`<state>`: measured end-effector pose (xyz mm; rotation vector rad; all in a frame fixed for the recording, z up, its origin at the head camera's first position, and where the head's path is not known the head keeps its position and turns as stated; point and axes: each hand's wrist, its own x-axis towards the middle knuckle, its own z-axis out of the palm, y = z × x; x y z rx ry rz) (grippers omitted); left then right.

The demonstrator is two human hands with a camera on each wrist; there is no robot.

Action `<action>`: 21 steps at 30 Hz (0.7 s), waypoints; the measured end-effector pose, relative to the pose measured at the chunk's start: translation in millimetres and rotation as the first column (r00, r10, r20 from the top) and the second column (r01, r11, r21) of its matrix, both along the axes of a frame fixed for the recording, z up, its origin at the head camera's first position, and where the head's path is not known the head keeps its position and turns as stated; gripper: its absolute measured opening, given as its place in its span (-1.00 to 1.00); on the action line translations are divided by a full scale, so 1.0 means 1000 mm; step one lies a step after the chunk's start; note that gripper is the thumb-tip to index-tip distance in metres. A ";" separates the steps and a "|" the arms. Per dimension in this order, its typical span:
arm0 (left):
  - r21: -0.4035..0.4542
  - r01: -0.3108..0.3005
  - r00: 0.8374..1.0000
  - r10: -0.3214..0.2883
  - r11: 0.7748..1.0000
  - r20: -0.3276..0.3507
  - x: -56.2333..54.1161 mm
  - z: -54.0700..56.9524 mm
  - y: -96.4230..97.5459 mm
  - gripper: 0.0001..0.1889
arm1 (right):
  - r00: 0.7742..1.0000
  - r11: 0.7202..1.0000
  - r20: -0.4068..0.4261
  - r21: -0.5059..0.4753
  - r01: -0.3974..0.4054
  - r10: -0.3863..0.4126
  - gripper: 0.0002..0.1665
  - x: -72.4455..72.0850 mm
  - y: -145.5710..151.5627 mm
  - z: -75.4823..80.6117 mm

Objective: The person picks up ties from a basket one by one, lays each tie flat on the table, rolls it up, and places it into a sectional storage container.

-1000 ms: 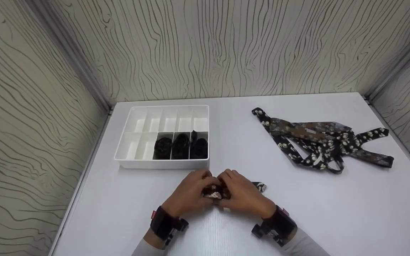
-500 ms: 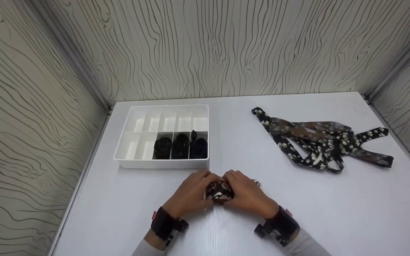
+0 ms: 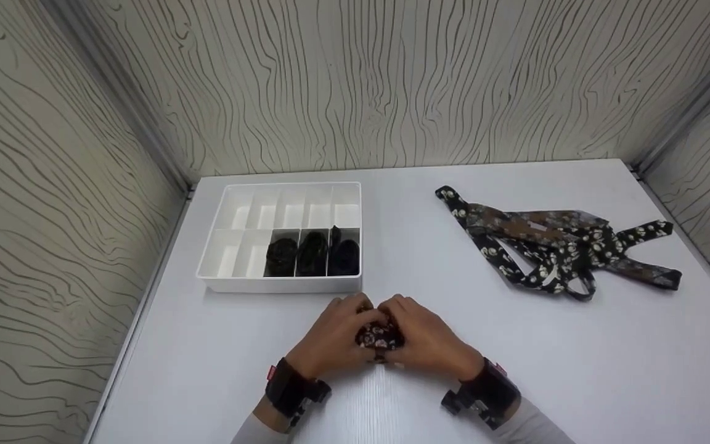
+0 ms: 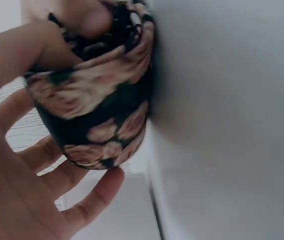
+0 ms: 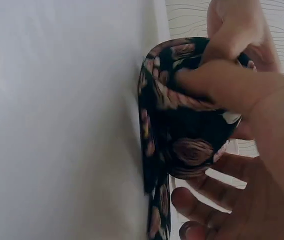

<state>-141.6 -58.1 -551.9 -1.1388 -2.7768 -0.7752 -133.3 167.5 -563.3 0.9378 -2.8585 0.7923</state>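
Observation:
A dark necktie with a rose print [image 3: 380, 336], wound into a roll, stands on the table between both hands. My left hand [image 3: 335, 338] grips its left side, with the thumb at the rolled end in the left wrist view, where the roll's rose-patterned side [image 4: 96, 110] faces the camera. From the right, my right hand [image 3: 427, 340] holds the same roll. In the right wrist view its thumb dips into the coil, and a short loose tail [image 5: 159, 215] of the necktie runs along the table. The palms and far-side fingers are partly hidden in the head view.
A white divided tray [image 3: 281, 284] stands behind the hands on the left. Several of its compartments are bare; three hold dark rolled pieces of fabric [image 3: 312, 254]. More floral-patterned neckties [image 3: 567, 250] lie in a loose tangle at the right. Patterned walls [image 3: 355, 86] bound the table.
The tail that stuck out right of my right hand has drawn in, out of sight in the head view. The roll has turned between my fingers; both hands have shifted only slightly.

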 end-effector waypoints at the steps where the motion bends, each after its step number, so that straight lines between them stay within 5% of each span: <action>1: -0.003 -0.006 1.000 0.006 1.000 0.001 0.000 0.000 0.000 -0.42 | 1.000 1.000 0.008 -0.002 0.005 -0.004 -0.19 0.000 0.000 0.000; 11: 0.020 0.010 0.999 -0.009 1.000 -0.048 0.000 0.001 0.004 -0.49 | 0.998 0.998 0.057 -0.058 0.006 -0.003 -0.27 0.001 0.002 0.000; 15: 0.062 -0.019 0.997 0.014 0.998 0.080 0.001 0.002 0.003 -0.38 | 0.999 0.999 0.017 -0.032 0.041 -0.041 -0.27 0.002 0.006 -0.001; 21: 0.109 -0.184 0.944 0.145 0.977 0.297 0.002 -0.002 -0.001 -0.32 | 0.992 0.996 0.106 -0.039 0.079 -0.075 -0.27 0.002 0.013 -0.006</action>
